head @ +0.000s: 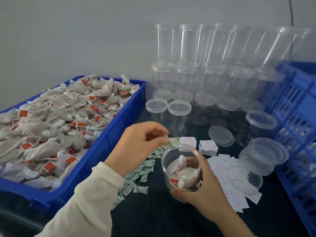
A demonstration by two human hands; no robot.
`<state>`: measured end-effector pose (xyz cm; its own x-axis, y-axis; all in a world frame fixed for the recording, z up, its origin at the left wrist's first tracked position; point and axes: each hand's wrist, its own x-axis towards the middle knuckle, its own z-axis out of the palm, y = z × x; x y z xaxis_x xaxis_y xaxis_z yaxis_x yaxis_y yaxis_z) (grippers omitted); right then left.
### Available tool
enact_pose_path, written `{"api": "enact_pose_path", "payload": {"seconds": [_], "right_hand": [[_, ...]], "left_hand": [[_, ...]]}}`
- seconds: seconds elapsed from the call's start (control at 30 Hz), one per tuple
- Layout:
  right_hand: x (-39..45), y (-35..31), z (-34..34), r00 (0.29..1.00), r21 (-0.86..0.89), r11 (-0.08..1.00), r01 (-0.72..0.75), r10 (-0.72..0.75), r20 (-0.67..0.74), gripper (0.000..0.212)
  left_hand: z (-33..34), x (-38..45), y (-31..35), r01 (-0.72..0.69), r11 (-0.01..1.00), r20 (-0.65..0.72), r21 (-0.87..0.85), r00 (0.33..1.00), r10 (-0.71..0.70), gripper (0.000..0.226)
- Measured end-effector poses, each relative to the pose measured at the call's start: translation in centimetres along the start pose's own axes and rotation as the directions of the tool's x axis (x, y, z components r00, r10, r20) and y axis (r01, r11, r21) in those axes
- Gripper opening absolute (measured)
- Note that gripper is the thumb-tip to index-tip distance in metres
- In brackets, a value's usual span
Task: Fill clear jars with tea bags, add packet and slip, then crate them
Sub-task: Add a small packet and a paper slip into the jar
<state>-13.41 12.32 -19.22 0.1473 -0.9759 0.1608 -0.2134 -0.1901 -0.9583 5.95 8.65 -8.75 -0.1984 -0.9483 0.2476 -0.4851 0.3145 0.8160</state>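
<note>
My right hand grips an open clear jar that holds several tea bags. Just above the jar's rim, my left hand pinches a small green-and-white packet. Loose green packets lie scattered on the dark table between the hands. White slips with red print lie to the right of the jar, and two small stacks of slips sit behind it. A blue bin on the left is heaped with tea bags carrying red tags.
Stacked empty lidded jars line the wall at the back. Loose clear lids and lidded jars stand at the right. A blue slotted crate rises at the right edge with jars inside it.
</note>
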Motion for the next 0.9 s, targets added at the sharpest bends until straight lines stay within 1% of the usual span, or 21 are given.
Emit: {"api": "enact_pose_path", "payload": {"seconds": [0.03,0.1,0.17,0.27,0.37,0.43,0.63,0.73,0.77,0.8,0.83,0.87,0.9], "right_hand": [[0.0,0.0,0.0,1.000,0.006,1.000,-0.001,0.001,0.003,0.101],[0.1,0.1,-0.1,1.000,0.023,1.000,-0.003,0.003,0.010,0.102],[0.1,0.2,-0.2,1.000,0.032,0.999,-0.003,0.002,0.009,0.103],[-0.1,0.1,-0.3,1.000,0.037,0.999,0.007,-0.007,-0.013,0.101],[-0.1,0.1,-0.4,1.000,0.064,0.998,0.030,-0.029,-0.012,0.098],[-0.1,0.3,-0.6,0.999,0.079,0.996,0.043,-0.042,-0.009,0.096],[-0.3,0.8,-0.9,0.999,0.089,0.995,0.037,-0.036,-0.020,0.102],[-0.4,1.0,-1.3,0.998,0.082,0.995,0.051,-0.049,-0.025,0.100],[-0.4,1.0,-1.5,0.999,0.090,0.995,0.049,-0.047,-0.027,0.098],[-0.6,1.0,-1.7,0.999,0.100,0.994,0.040,-0.037,-0.031,0.097],[-0.7,1.0,-1.9,0.999,0.105,0.994,0.031,-0.027,-0.039,0.097],[-0.9,1.0,-2.2,0.998,0.104,0.994,0.027,-0.021,-0.051,0.097],[-1.2,1.0,-2.6,0.998,0.098,0.995,0.028,-0.021,-0.066,0.097]], "left_hand": [[0.2,-0.3,0.9,-0.035,0.999,0.048,0.008,0.998,0.035,0.009],[1.1,-0.7,2.1,-0.100,0.992,0.121,0.082,0.989,0.090,0.008],[2.1,-0.9,2.4,-0.147,0.972,0.158,0.182,0.980,0.119,0.006],[3.4,-1.0,2.0,-0.175,0.933,0.194,0.313,0.974,0.117,0.006],[4.3,-1.4,1.6,-0.173,0.930,0.203,0.325,0.973,0.110,0.006],[4.7,-1.5,1.5,-0.200,0.916,0.221,0.348,0.967,0.128,0.008],[5.1,-1.1,2.0,-0.270,0.860,0.260,0.434,0.951,0.167,0.018],[5.1,-0.7,2.6,-0.307,0.864,0.281,0.398,0.938,0.204,0.016],[5.0,-0.4,2.8,-0.315,0.880,0.255,0.354,0.938,0.233,0.015],[5.0,0.0,2.9,-0.308,0.909,0.185,0.282,0.947,0.264,0.013],[5.0,0.6,2.8,-0.286,0.940,0.070,0.185,0.958,0.278,0.011],[5.1,1.4,2.6,-0.250,0.963,-0.053,0.098,0.965,0.256,0.009],[5.5,2.5,2.3,-0.200,0.979,-0.142,0.046,0.969,0.204,0.008]]}}
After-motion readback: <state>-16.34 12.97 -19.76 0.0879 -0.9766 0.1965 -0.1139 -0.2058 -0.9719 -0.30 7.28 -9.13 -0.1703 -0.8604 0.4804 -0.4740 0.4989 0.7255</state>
